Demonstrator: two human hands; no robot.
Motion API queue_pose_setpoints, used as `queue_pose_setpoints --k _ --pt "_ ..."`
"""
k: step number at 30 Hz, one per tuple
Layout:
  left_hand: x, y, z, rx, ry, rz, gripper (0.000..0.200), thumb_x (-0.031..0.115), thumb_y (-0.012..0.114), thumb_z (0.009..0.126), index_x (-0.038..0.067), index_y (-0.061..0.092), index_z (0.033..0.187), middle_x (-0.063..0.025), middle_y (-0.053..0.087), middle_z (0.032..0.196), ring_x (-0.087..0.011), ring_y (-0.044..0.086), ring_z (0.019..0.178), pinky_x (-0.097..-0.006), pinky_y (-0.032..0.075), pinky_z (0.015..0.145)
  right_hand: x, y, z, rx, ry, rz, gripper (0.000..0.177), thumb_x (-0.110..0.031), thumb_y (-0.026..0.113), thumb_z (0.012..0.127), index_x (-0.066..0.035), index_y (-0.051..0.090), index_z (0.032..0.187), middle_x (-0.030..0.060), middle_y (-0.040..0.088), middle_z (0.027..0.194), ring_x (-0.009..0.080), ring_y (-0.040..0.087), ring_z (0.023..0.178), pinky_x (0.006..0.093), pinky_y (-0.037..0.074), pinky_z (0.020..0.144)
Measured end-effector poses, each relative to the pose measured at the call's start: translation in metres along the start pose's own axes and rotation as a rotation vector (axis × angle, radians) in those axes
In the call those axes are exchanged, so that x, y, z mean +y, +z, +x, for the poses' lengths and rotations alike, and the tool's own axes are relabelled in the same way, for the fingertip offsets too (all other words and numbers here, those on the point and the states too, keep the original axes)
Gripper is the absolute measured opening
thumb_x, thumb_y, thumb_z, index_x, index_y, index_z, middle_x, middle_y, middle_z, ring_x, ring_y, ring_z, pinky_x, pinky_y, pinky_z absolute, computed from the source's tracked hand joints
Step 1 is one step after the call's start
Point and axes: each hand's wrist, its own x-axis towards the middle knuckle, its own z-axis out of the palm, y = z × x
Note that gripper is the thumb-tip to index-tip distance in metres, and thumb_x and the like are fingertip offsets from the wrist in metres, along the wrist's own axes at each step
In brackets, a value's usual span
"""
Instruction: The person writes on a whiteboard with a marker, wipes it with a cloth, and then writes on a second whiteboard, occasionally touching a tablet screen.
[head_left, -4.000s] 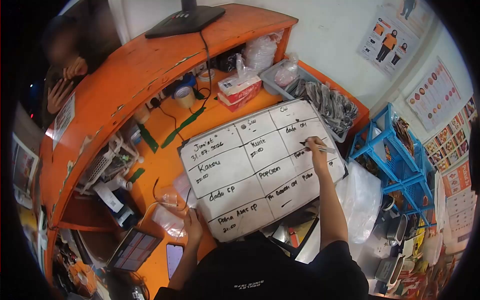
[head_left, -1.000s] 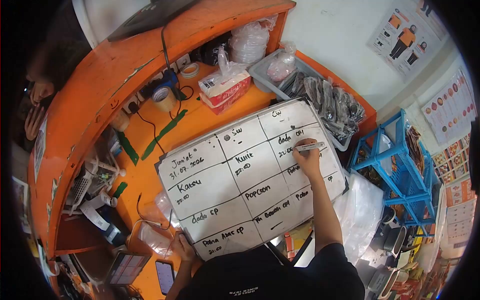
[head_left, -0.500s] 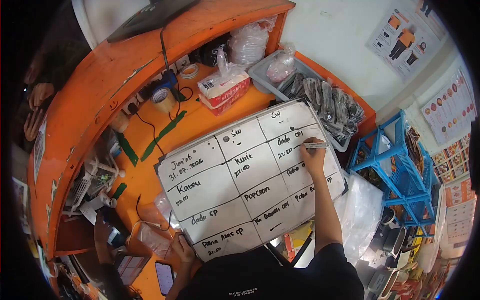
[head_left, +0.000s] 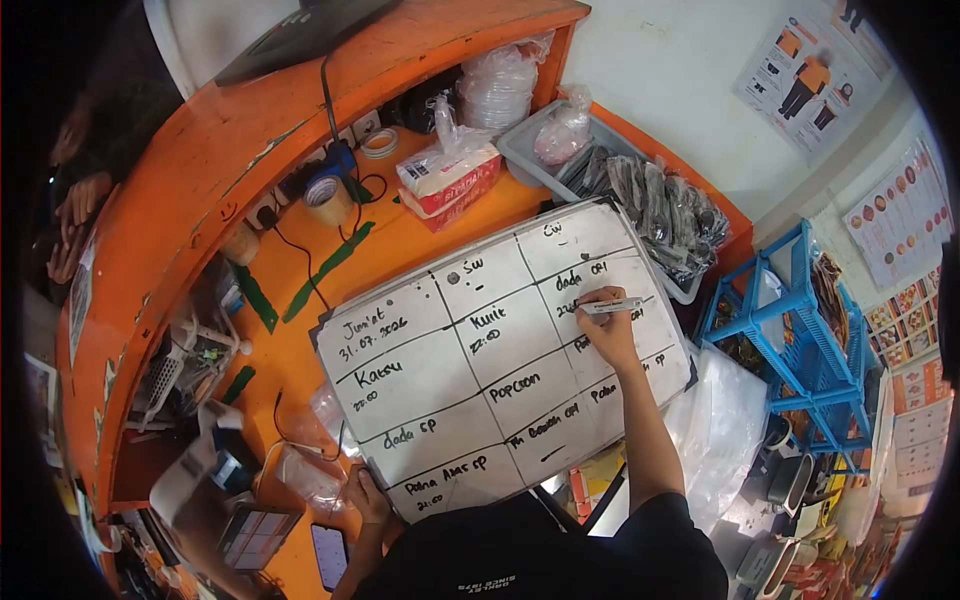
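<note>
A whiteboard (head_left: 440, 400) with a black grid and handwritten words lies tilted across the counter in front of me. My right hand (head_left: 612, 335) pinches a white-and-grey marker (head_left: 612, 306) over the right column, beside the writing under "dada ori"; the fingers cover part of that text. At the board's lower left corner, my left hand (head_left: 368, 499) grips the whiteboard's edge, its fingers partly hidden. Just left of it, a phone (head_left: 329, 556) with a lit screen lies on the orange counter (head_left: 275, 360).
A tissue pack (head_left: 450, 185), tape roll (head_left: 328, 200) and cables sit behind the board. A grey bin (head_left: 520, 140) holds black wrapped packets. Blue shelves (head_left: 790, 320) stand right. A blurred co-worker's arm (head_left: 195, 515) reaches in at lower left, near a tablet (head_left: 258, 538); another person's hands (head_left: 78, 220) show far left.
My right hand has shifted left and slightly down with the marker, which now points left. At lower left the co-worker's arm has moved and blurs. My left hand stays at the board's corner.
</note>
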Motion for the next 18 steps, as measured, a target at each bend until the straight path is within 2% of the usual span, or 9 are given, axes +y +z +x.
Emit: queue_pose_setpoints --k 4,7,10,15,18 --pt "-0.009 0.000 -0.003 0.002 -0.022 0.021 0.033 0.025 0.036 0.095 0.001 0.045 0.075 -0.0037 0.041 0.061 -0.0120 0.039 0.056 -0.0287 0.031 0.051 0.000 -0.001 0.001 -0.001 -0.045 -0.036 0.016 -0.010 0.068 0.069 -0.004 0.062 0.083 0.0106 0.050 0.092 0.0247 0.046 0.097 0.0360 0.041 0.082" --pt "-0.014 -0.001 -0.004 -0.007 -0.032 0.009 0.033 0.025 0.036 0.096 0.001 0.046 0.075 -0.0036 0.041 0.061 -0.0117 0.039 0.056 -0.0284 0.031 0.051 0.004 -0.004 0.001 0.030 0.027 -0.013 0.017 -0.010 0.068 0.069 -0.003 0.062 0.082 0.0110 0.052 0.091 0.0251 0.047 0.096 0.0360 0.041 0.080" --pt "-0.014 0.000 -0.003 -0.011 -0.034 -0.018 0.033 0.025 0.036 0.096 0.001 0.046 0.076 -0.0035 0.041 0.060 -0.0117 0.039 0.055 -0.0282 0.031 0.051 0.012 -0.016 0.008 0.031 -0.044 -0.079 0.016 -0.009 0.068 0.069 -0.001 0.061 0.082 0.0110 0.055 0.088 0.0237 0.050 0.090 0.0349 0.042 0.078" --pt "-0.024 -0.001 -0.004 -0.035 -0.026 -0.017 0.033 0.026 0.036 0.096 0.001 0.046 0.076 -0.0029 0.041 0.061 -0.0114 0.039 0.056 -0.0283 0.030 0.051 0.037 -0.035 0.030 0.198 0.038 0.151 0.010 -0.001 0.064 0.074 0.001 0.058 0.082 0.0061 0.054 0.082 0.0141 0.052 0.082 0.0269 0.042 0.074" --pt "-0.009 0.002 -0.002 0.002 -0.010 -0.061 0.032 0.025 0.035 0.096 0.002 0.045 0.077 -0.0022 0.039 0.060 -0.0110 0.038 0.055 -0.0289 0.029 0.050 0.041 -0.037 0.034 0.141 0.008 0.161 0.011 -0.001 0.064 0.075 0.002 0.058 0.084 0.0053 0.054 0.083 0.0130 0.053 0.081 0.0262 0.043 0.074"
